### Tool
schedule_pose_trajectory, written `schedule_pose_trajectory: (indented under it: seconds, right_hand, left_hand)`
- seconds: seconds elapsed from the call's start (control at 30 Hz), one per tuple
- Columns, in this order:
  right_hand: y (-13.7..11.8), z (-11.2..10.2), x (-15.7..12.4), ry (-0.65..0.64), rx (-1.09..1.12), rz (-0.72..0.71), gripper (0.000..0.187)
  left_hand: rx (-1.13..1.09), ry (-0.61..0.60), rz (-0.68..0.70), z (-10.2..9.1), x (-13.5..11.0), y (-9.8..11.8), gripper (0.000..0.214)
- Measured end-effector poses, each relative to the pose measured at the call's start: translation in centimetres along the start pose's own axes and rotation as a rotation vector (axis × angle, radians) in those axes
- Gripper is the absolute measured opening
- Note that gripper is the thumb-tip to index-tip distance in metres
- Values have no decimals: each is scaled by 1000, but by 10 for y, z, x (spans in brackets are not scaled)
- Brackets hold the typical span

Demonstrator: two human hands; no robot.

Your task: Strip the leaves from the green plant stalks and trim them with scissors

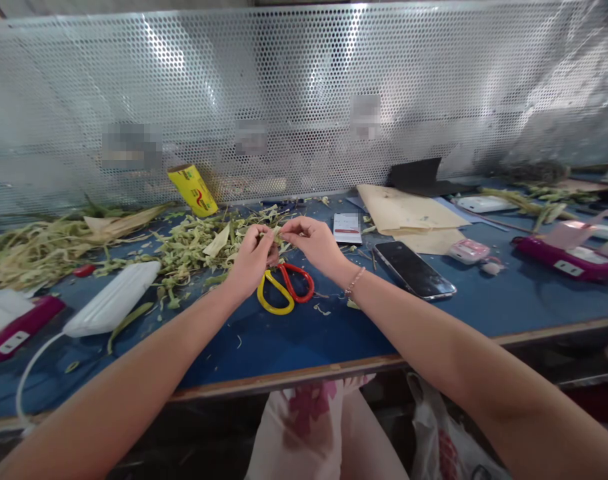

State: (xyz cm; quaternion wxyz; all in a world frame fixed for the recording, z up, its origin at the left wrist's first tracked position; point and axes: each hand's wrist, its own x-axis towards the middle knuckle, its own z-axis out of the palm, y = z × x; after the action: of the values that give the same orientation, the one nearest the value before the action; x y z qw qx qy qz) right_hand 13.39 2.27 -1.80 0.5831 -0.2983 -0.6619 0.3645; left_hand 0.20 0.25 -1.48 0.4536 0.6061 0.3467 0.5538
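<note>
My left hand (254, 257) and my right hand (311, 243) meet above the blue table (294, 340), fingers pinched together on a small green plant strip (279, 233) held between them. Right below the hands lie scissors (284, 287) with one yellow and one red handle loop. A heap of cut green plant pieces (194, 247) lies just behind and left of my left hand. My right wrist wears a thin bracelet.
A black phone (414, 269) lies right of my right hand, with brown paper (404, 213) and a small card (347, 228) behind it. A yellow packet (193, 190) leans on the perforated metal screen (304, 93). A white face mask (111, 300) and magenta devices (569, 257) sit at the sides.
</note>
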Motion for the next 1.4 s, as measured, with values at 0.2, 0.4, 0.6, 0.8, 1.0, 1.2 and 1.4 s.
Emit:
schedule_pose_trajectory:
  seconds: [0.2,0.4,0.6,0.8,1.0,1.2,1.4]
  right_hand:
    - [-5,1,-3,17,-64,-24,2]
    - [-5,3,-5,-19,-138,-46,4]
    - [-5,2,-6,-66,-237,-138,8]
    - [-3,1,-6,-100,-323,-248,10]
    - [-3,0,-6,-108,-303,-240,11]
    - [-8,0,-7,-84,-277,-186,9]
    - [-7,1,-7,-75,-255,-223,5]
  left_hand:
    - [208,-34,58,-3,-1,0,11]
    - [249,7,19,-2,-2,3,13]
    - [103,52,-64,0,0,2,12]
    - [115,108,-69,-5,1,-2,13]
    - [157,100,-52,-6,0,2,13]
    - [153,37,-7,-5,-1,8,13]
    - [53,-81,64,-9,-2,2,8]
